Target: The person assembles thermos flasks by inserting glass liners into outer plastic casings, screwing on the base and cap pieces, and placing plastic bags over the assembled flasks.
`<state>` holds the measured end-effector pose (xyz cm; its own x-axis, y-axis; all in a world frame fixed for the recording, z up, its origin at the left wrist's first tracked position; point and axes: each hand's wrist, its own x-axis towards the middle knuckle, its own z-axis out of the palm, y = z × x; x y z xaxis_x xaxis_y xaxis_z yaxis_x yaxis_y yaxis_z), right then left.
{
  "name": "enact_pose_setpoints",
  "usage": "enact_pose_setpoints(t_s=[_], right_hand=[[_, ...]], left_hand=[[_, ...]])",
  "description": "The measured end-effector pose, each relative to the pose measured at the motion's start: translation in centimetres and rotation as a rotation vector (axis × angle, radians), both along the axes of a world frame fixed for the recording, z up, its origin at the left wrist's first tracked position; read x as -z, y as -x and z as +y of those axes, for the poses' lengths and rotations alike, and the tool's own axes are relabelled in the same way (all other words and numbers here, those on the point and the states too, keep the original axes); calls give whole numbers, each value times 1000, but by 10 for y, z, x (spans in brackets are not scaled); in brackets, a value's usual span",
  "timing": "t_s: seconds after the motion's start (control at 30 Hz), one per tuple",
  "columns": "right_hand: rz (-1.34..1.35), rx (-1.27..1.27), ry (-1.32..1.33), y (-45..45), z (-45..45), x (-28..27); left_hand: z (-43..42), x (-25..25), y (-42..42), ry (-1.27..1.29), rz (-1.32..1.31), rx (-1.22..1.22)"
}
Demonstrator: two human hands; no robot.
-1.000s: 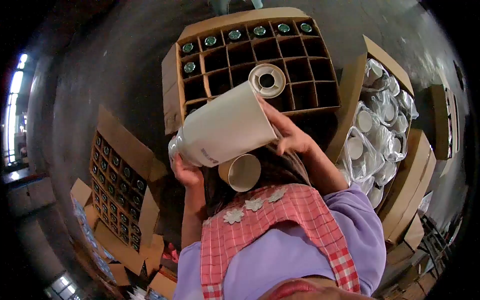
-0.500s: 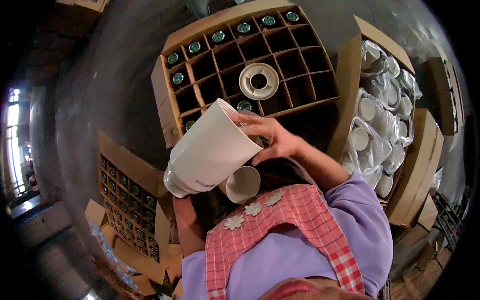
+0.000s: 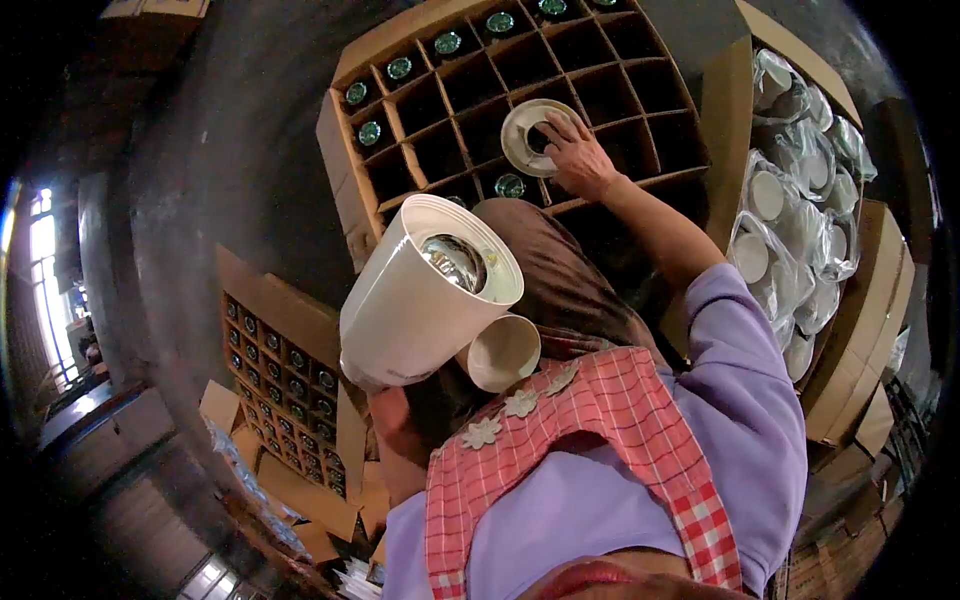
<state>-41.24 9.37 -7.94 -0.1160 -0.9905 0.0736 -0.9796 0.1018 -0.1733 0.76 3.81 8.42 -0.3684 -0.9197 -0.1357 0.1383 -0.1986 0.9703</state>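
Observation:
A large white cylinder leans over my lap, its open threaded end up, with a shiny silvery rounded piece inside. My left hand is hidden behind its lower end; only the wrist and forearm show. My right hand has its fingers on the cream ring, which lies on the dividers of the box. The thumb is hard to see. A cream cup rests in my lap beside the cylinder.
Green-topped items stand in some box compartments. At right, a carton holds plastic-wrapped white cups. On the left is another divided carton full of round-topped items. A closed-looking cardboard box stands at the far right.
My right hand has moved from the cylinder's rim to the cream ring on the box. The cylinder has turned so its open end faces up, showing the silvery piece inside.

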Motion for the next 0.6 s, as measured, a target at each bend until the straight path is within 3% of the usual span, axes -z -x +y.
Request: enact_pose_setpoints(t_s=[0.1,0.2,0.37,0.47,0.6], right_hand=[[-362,148,149,3,0,-12],[-1687,337,373,-8,7,-80],[-1757,-123,613,-51,24,-168],[-1427,-300,679,-59,26,-181],[-1338,-396,708,-64,30,-190]], left_hand=[[-16,-2,16,50,9,43],[-30,-2,33,94,33,85],[-40,-3,54,155,55,136],[-39,-5,62,188,59,158],[-35,-7,67,233,46,171]])
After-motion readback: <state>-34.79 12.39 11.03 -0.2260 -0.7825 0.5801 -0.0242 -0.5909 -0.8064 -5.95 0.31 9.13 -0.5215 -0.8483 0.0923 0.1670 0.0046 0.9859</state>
